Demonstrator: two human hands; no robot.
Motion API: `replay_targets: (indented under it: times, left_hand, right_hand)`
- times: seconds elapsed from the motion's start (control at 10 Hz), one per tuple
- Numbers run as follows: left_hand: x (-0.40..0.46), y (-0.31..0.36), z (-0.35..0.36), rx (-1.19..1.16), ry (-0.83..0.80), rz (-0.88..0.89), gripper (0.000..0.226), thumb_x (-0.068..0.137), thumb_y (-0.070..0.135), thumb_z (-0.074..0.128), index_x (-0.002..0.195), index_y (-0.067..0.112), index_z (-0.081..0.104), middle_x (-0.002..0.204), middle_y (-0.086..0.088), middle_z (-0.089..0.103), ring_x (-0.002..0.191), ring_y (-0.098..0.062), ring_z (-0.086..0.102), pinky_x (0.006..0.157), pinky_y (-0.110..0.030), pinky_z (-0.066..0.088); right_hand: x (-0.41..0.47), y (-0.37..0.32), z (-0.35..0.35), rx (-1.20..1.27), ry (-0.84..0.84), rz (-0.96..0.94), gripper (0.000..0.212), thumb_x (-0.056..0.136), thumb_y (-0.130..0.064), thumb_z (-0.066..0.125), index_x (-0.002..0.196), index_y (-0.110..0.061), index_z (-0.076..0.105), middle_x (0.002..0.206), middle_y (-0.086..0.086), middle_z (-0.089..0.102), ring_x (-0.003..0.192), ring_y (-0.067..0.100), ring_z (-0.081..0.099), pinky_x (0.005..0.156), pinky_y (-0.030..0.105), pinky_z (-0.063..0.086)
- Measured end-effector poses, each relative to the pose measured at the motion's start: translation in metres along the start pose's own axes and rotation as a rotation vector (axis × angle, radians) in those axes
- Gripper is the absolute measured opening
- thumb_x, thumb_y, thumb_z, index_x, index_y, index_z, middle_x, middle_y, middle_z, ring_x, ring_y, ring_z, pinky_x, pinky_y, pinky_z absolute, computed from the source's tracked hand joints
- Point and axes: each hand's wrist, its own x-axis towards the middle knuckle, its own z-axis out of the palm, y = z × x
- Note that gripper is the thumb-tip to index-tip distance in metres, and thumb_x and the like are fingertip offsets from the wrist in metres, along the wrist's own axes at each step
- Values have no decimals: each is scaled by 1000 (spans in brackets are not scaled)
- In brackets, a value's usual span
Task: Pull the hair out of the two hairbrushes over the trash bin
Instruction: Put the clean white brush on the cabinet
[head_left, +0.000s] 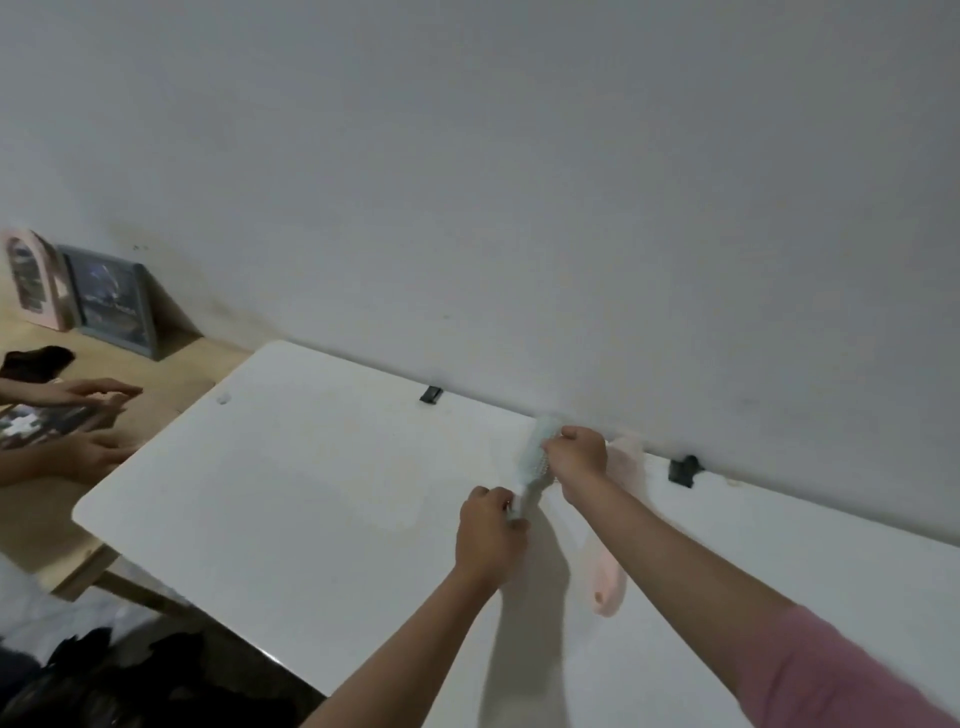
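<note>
Left hand (488, 530) clamps the pale green brush (535, 467) by its handle above the white table (291, 493); right hand (576, 457) pinches at the bristles, probably hair (too blurry). Light, stiff plastic: hold the handle. Pink brush (613, 571) lies alongside.

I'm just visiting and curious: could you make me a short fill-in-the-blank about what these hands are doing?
1. The left hand holds the pale green hairbrush by its ____.
2. The right hand works at that brush's ____ end.
3. The pink hairbrush lies on the ____ table.

Missing words: handle; bristle; white
</note>
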Motion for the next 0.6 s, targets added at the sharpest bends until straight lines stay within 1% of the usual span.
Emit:
replay_targets:
  times: [0.1,0.2,0.3,0.4,0.5,0.6]
  left_hand:
    - [6,1,4,-16,7,-17,20,78,9,58,96,5,68,83,3,45,77,-17,48,56,-11,31]
    - [10,3,5,-19,11,-20,14,79,10,60,91,9,66,81,4,43,77,-17,48,55,-15,32]
    - [13,3,6,-27,14,-33,17,79,14,63,95,9,67,88,1,49,80,-18,50,64,-25,40]
    - [10,2,7,-24,28,-30,29,83,25,66,104,5,63,96,-3,55,89,-21,53,72,-28,41]
    - [4,1,4,21,42,-30,45,87,33,63,117,2,56,111,-10,59,107,-27,55,83,-31,44]
    - [-17,-4,-3,25,41,-37,52,90,32,58,132,2,48,124,-12,55,117,-28,51,92,-31,42]
  right_hand:
    - [7,1,1,28,-28,-13,16,76,2,53,85,1,65,75,5,59,74,22,56,66,29,46]
    - [11,3,1,42,-46,-27,19,78,2,53,89,-4,67,78,6,61,76,23,57,65,29,45]
    - [11,3,0,69,-63,-32,21,77,1,52,89,-7,66,78,6,61,75,22,55,62,25,41]
    - [4,4,-2,81,-75,-24,39,78,-2,51,114,-9,64,101,7,67,90,22,61,73,25,45]
    - [-8,-1,-7,110,-47,-36,49,81,-3,52,130,-8,55,119,6,64,106,24,61,79,23,43]
    - [-35,-2,-14,89,-30,-71,35,84,-2,50,118,-6,59,103,1,61,95,23,56,73,23,39]
